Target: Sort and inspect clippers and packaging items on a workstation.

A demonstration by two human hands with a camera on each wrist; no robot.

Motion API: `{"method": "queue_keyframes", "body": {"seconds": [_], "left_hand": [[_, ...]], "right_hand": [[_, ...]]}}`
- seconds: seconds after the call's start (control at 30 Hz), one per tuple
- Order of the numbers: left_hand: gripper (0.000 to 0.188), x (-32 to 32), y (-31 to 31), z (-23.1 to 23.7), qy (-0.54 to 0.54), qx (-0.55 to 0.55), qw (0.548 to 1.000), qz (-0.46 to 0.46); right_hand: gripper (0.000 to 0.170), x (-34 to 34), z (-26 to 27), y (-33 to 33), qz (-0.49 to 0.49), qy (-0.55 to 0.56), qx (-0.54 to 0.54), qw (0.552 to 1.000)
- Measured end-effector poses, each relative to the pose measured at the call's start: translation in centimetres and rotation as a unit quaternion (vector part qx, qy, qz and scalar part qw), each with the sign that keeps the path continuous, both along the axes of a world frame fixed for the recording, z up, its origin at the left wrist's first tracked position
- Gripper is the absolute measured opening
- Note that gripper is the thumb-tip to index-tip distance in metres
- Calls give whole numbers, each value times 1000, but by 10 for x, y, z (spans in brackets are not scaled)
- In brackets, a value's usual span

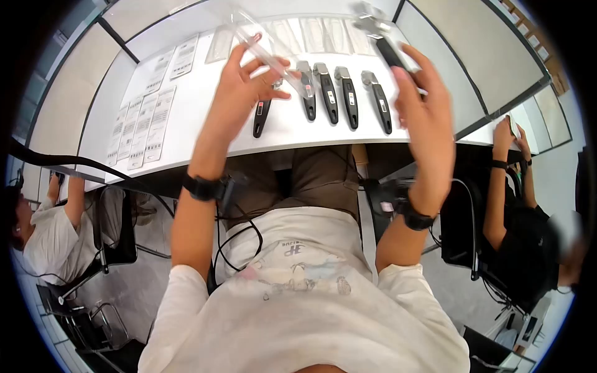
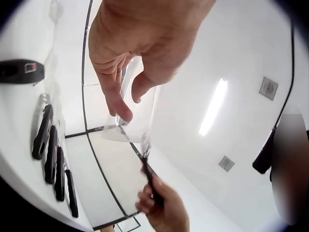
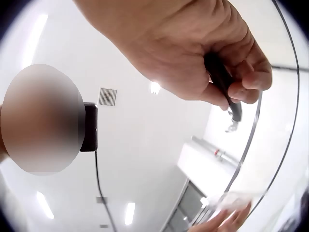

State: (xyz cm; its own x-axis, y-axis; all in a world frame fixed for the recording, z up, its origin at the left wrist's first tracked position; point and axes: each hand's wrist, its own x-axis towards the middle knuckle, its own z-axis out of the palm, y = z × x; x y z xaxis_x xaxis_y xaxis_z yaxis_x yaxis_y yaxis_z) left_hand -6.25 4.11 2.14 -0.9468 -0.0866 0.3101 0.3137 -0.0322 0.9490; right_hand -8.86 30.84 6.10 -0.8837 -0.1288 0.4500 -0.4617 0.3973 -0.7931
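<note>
My left hand [image 1: 238,93] pinches a clear plastic shell [image 1: 266,55] between thumb and fingers, raised over the white table. In the left wrist view the shell [image 2: 140,113] hangs past the fingertips. My right hand [image 1: 429,121] grips the black handle [image 1: 390,52] of a tool, its shiny metal head [image 1: 368,22] pointing up and away, blurred. The right wrist view shows the handle [image 3: 222,77] within curled fingers. Beneath and between the hands, several similar black-handled tools [image 1: 346,102] lie in a row, metal heads toward the back.
Several clear plastic shells [image 1: 314,37] lie along the table's back. Printed cards [image 1: 140,127] are laid out at the left, more cards [image 1: 185,57] behind them. Pale partition panels [image 1: 451,56] enclose the table [image 1: 193,118]. Other people sit at left and right.
</note>
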Motion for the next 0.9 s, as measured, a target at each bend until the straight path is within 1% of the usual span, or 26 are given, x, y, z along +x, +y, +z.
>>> {"method": "queue_keyframes", "body": {"seconds": [0.03, 0.1, 0.13, 0.17, 0.23, 0.3, 0.33, 0.37, 0.4, 0.43, 0.47, 0.53, 0.57, 0.63, 0.67, 0.7, 0.77, 0.83, 0.87, 0.9], "left_hand": [[73, 7, 8, -8, -12, 24, 1000, -2], [79, 17, 20, -18, -17, 55, 997, -42], [83, 21, 22, -25, -24, 85, 993, -75], [82, 23, 23, -29, -44, 111, 990, -78], [80, 31, 28, -29, -45, 143, 985, -85], [70, 41, 27, -29, -60, 185, 977, -89], [65, 41, 21, -39, -37, 270, 952, -138], [60, 42, 16, -49, -13, 351, 917, -187], [50, 48, 18, -39, -52, 377, 907, -178], [50, 48, 16, -45, -53, 381, 906, -177], [42, 45, 13, -56, -66, 378, 912, -143], [26, 46, 16, -50, -90, 367, 923, -69], [26, 45, 16, -48, -81, 367, 923, -75], [24, 48, 20, -48, -79, 338, 938, -8], [25, 49, 20, -45, -87, 345, 934, -11], [17, 50, 18, -47, -85, 342, 935, -24], [17, 53, 21, -48, -86, 338, 937, 16], [17, 53, 19, -46, -76, 331, 941, 8], [18, 53, 18, -47, -74, 342, 937, 17], [18, 52, 16, -49, -75, 342, 937, 15]], "right_hand": [[35, 5, -2, -16, 60, -26, -51, 997], [34, 10, -15, -45, 110, -6, -29, 994], [31, 14, -19, -55, 124, -9, -28, 992], [28, 17, -23, -64, 141, -12, -27, 990], [20, 19, -29, -75, 146, -23, 7, 989], [20, 23, -31, -82, 124, -22, 70, 990], [21, 23, -35, -86, 111, 36, 88, 989], [21, 22, -41, -90, 103, 59, 100, 988], [21, 21, -45, -93, 115, 77, 105, 985], [21, 22, -48, -95, 126, 93, 110, 981], [21, 26, -52, -98, 127, 89, 113, 981], [22, 30, -53, -106, 110, 127, 147, 975], [23, 33, -52, -108, 106, 145, 158, 971], [22, 38, -45, -110, 114, 135, 144, 974], [22, 37, -42, -109, 113, 141, 148, 972], [20, 37, -41, -109, 117, 146, 140, 972], [20, 37, -34, -112, 126, 153, 128, 972], [19, 36, -17, -115, 178, 46, 174, 967], [20, 32, -15, -116, 219, 40, 189, 956], [20, 30, -20, -118, 217, 39, 189, 957]]}}
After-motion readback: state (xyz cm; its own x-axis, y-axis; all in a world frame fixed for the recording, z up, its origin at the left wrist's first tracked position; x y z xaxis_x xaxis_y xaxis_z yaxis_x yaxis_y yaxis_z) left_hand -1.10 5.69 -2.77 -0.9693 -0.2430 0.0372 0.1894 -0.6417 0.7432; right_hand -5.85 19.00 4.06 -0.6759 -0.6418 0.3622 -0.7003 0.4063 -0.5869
